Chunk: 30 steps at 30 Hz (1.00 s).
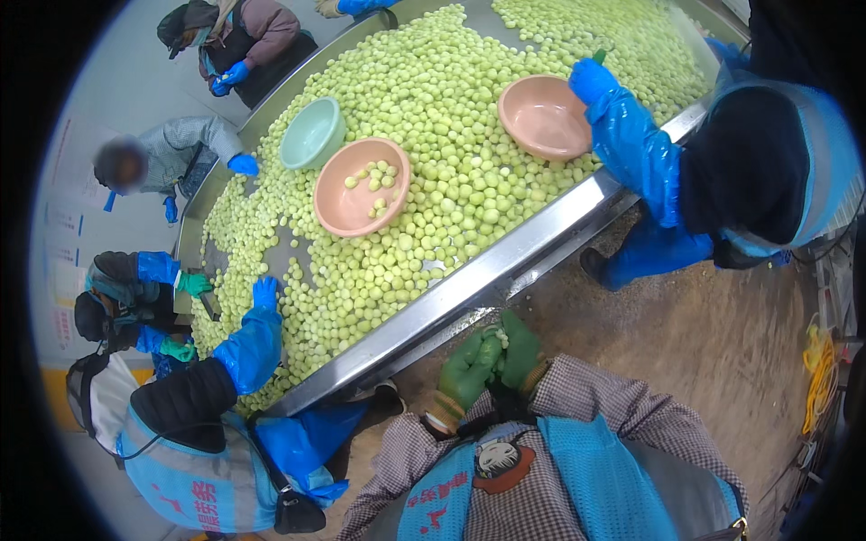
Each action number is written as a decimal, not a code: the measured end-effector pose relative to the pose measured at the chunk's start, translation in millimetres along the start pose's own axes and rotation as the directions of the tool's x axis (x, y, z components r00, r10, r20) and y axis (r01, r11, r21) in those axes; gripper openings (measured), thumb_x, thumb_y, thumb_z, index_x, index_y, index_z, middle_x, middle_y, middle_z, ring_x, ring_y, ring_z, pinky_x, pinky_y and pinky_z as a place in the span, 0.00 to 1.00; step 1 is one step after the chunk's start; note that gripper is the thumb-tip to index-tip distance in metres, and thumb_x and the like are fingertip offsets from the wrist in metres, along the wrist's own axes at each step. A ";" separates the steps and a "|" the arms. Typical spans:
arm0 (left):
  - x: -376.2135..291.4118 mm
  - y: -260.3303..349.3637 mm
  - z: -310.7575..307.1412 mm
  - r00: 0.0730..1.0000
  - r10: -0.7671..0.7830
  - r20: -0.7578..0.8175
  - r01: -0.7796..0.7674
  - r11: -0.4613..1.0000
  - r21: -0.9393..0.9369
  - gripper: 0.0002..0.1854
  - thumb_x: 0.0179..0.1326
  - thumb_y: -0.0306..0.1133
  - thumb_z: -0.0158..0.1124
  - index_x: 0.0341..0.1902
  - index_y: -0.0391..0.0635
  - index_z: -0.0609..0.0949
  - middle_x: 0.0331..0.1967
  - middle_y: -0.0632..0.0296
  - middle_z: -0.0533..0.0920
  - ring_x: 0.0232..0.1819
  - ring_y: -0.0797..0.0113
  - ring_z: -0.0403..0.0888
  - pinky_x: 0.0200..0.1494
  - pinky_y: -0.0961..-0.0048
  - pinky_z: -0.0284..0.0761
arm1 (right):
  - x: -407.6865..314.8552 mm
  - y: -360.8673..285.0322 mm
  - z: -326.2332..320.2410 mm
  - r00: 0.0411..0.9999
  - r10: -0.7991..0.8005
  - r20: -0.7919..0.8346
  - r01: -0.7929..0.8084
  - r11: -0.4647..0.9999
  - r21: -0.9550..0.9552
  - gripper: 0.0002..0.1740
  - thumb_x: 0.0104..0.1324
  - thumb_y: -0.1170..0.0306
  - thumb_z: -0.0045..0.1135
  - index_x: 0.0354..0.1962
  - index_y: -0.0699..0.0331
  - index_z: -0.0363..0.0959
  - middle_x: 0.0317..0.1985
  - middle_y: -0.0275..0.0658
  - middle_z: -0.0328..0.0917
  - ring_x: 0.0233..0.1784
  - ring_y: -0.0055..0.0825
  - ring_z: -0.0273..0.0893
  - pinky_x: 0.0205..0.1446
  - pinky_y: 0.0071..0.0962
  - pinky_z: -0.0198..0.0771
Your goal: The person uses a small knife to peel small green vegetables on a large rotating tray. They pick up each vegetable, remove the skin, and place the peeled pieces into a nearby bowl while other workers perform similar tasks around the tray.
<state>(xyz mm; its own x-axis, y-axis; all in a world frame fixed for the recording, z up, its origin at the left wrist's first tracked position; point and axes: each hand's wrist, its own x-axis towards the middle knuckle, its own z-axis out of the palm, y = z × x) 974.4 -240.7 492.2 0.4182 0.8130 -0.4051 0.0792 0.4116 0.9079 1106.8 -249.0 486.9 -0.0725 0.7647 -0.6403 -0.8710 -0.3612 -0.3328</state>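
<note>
Both of my hands wear green gloves and meet in front of my chest, just short of the steel table's near edge. My left hand [468, 368] is curled, its fingers close against the other hand. Beside it, my right hand [521, 351] is bent inward. A small pale piece [501, 337] shows between the gloves; what it is and which hand holds it cannot be told. Beyond the steel rim [467, 287] lies a wide heap of peeled, round, pale green vegetables or fruits [433, 122]. A pink plastic bowl [331, 196] on the heap holds several of them.
A mint green bowl [311, 135] and another pink bowl [541, 122] rest on the heap. A co-worker in blue sleeves [643, 155] stands at the right, another [250, 345] at the left. More people line the far side. A yellow-orange cord [818, 379] hangs at the far right.
</note>
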 end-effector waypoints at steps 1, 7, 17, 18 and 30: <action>1.5 -1.8 1.5 1.000 0.004 0.000 -0.004 0.998 0.056 0.18 0.75 0.37 0.62 0.62 0.39 0.81 0.48 0.62 0.87 0.46 0.72 0.82 0.51 0.74 0.78 | 21.3 8.7 -23.0 0.995 0.102 -0.012 -0.101 0.991 0.086 0.08 0.74 0.68 0.54 0.44 0.63 0.70 0.32 0.37 0.77 0.33 0.26 0.76 0.37 0.29 0.74; 8.2 -16.4 14.4 0.918 0.371 -0.143 -0.269 0.845 0.462 0.19 0.77 0.40 0.59 0.62 0.42 0.82 0.37 0.66 0.86 0.35 0.80 0.79 0.38 0.80 0.75 | 18.3 15.8 -38.1 0.820 -0.463 0.337 0.573 0.655 -0.493 0.08 0.74 0.68 0.53 0.45 0.64 0.71 0.34 0.39 0.79 0.35 0.27 0.77 0.38 0.29 0.76; 9.9 1.3 2.8 0.998 -0.052 0.027 0.053 0.998 -0.024 0.17 0.74 0.35 0.63 0.60 0.40 0.83 0.41 0.65 0.86 0.39 0.78 0.80 0.40 0.79 0.77 | 51.8 26.6 -76.8 0.902 -0.184 0.390 0.213 0.977 -0.031 0.14 0.79 0.60 0.46 0.46 0.62 0.74 0.39 0.40 0.80 0.41 0.30 0.79 0.43 0.31 0.78; 11.1 6.2 2.2 0.992 -0.120 0.036 0.119 0.993 0.014 0.17 0.74 0.35 0.63 0.60 0.40 0.83 0.41 0.65 0.86 0.39 0.77 0.80 0.40 0.79 0.77 | 49.6 23.7 -73.0 0.933 -0.081 0.349 0.071 0.997 0.043 0.16 0.80 0.59 0.44 0.47 0.62 0.74 0.40 0.41 0.80 0.43 0.31 0.80 0.46 0.32 0.79; 10.8 -4.6 32.3 0.947 0.273 -0.170 -0.190 0.901 0.389 0.17 0.74 0.36 0.63 0.60 0.41 0.84 0.41 0.62 0.89 0.40 0.75 0.83 0.46 0.74 0.80 | 33.7 5.0 -59.6 0.826 -0.368 0.427 0.541 0.731 -0.417 0.15 0.78 0.63 0.44 0.47 0.66 0.74 0.40 0.43 0.81 0.41 0.32 0.81 0.46 0.31 0.79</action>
<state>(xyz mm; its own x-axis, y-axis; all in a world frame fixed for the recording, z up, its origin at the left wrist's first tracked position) 1007.8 -247.1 487.1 0.2640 0.9521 -0.1540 0.3440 0.0562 0.9373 1128.9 -256.9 422.4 0.0533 0.9924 -0.1110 -0.4733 -0.0728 -0.8779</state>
